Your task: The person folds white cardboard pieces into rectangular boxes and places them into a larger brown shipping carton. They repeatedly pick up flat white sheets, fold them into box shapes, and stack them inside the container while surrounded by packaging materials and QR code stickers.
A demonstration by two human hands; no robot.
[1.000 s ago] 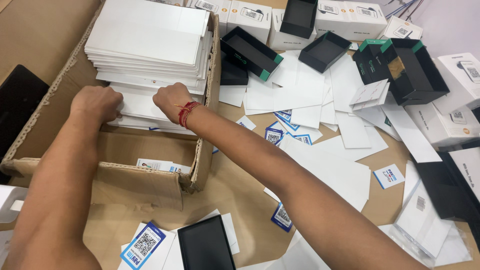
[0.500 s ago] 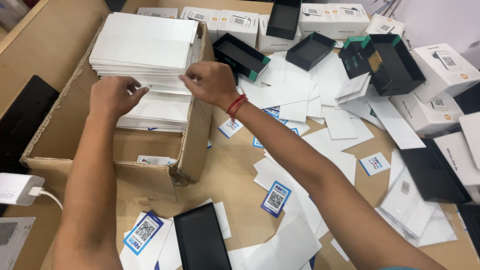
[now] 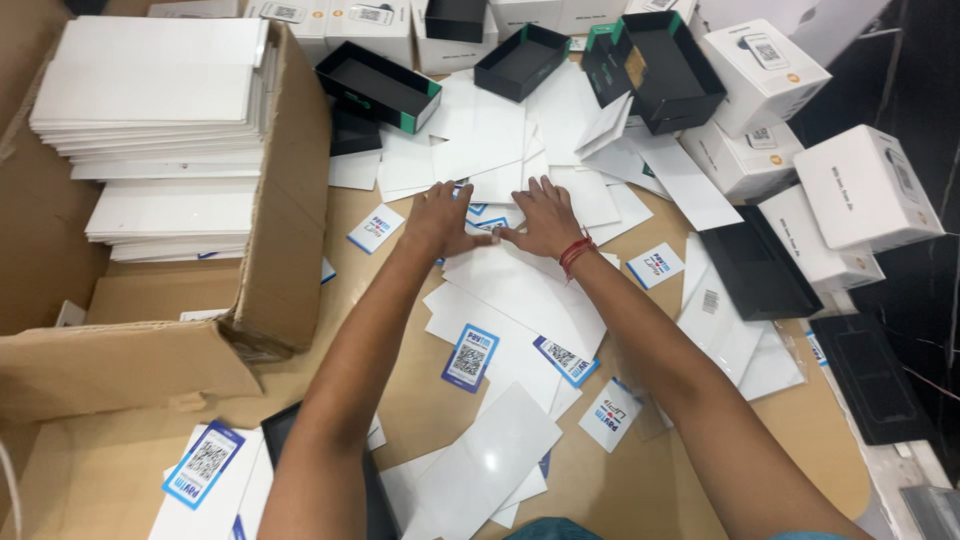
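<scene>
Hands out of the box now
Both the left hand (image 3: 437, 218) and right hand (image 3: 545, 222) moved off the cardboard box (image 3: 285, 215) — fingers released, flat on loose white sheets (image 3: 520, 295).

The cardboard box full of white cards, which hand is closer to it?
The left hand. It lies flat on the loose white cards on the table, just right of the cardboard box. The right hand presses beside it, farther from the box.

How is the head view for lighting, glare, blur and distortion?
Head view: even overhead light, soft shadows under both hands, left hand and right hand; mild sheen on the white cards; wide-angle bending at the carton edges; hands sharp, no motion blur; dark right edge underexposed.
</scene>
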